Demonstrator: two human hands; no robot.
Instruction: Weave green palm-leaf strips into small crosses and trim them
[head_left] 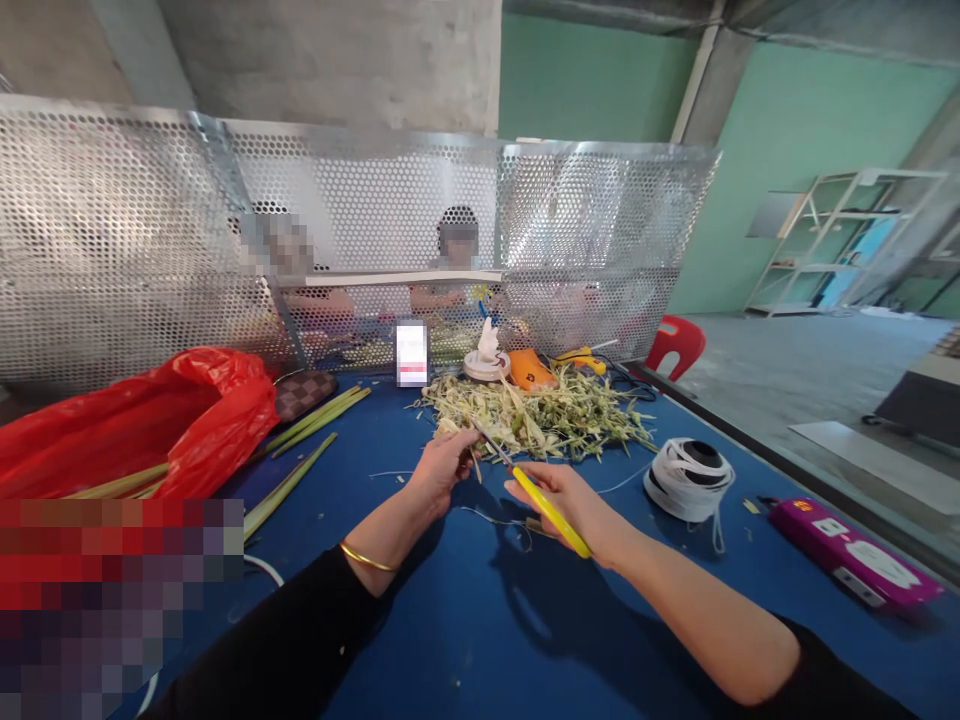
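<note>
My right hand [559, 500] is closed around a thin tool with a yellow handle [551, 512], whose metal end points up and left toward my other hand. My left hand [444, 468] is pinched near the tool's tip, with a thin dry strip hanging beside its fingers; exactly what it grips is too small to tell. Just beyond both hands lies a heap of pale green and straw-coloured plant pieces [547, 415]. A thin pale thread [484, 514] rests on the blue table [420, 640] under my hands.
On the left are a red plastic bag [225, 400] and long green stalks [292, 490]. A lit phone [412, 353] and an orange item [532, 370] stand behind. To the right are a white cord spool [688, 482] and a purple case [851, 555]. People sit beyond the perforated screen [375, 200].
</note>
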